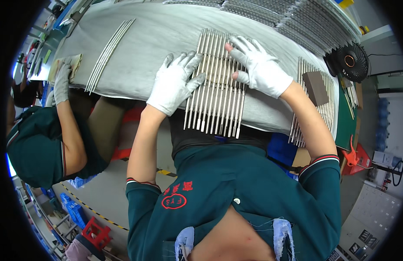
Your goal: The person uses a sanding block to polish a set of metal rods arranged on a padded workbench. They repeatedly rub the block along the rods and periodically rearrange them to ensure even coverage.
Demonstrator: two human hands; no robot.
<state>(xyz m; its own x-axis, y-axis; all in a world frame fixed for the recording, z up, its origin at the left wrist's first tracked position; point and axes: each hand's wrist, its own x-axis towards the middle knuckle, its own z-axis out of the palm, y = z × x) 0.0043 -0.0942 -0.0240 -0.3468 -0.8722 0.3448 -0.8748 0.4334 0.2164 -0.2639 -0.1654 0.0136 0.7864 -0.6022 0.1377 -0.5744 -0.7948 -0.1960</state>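
A flat row of several long shiny metal rods (216, 102) lies side by side on the grey cloth-covered table (158, 39) in front of me. My left hand (175, 82), in a white glove, rests flat with fingers spread on the row's left side. My right hand (258, 65), also gloved in white, presses flat on the upper right part of the same rods. Neither hand grips anything.
A second row of rods (325, 104) with a brown block (315, 87) on it lies to my right. More rods (108, 54) lie to the left, near a co-worker's grey-gloved hand (62, 82). Stacked rods (292, 19) fill the far edge; a black fan (349, 61) stands right.
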